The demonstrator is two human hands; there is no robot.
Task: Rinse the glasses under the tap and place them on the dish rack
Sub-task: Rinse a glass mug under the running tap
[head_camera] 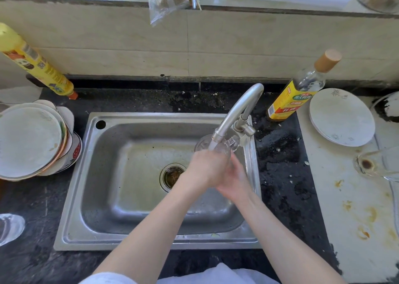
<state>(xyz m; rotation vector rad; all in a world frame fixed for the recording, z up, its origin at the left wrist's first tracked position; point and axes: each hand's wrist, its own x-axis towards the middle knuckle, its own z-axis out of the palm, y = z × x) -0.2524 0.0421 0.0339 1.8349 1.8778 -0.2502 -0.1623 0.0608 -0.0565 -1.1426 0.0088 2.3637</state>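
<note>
Speckled black stone countertop is surrounding one rectangular stainless steel sink with a round drain. Both hands are gripping one clear glass together under the curved metal tap: the left hand is wrapping over it, the right hand is cupping beneath. One stack of plates is sitting left; two bottles, a yellow one and a corked one, are leaning behind.

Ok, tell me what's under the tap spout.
A clear glass, held by both the left hand and right hand above the sink. The hands cover its lower part.
</note>
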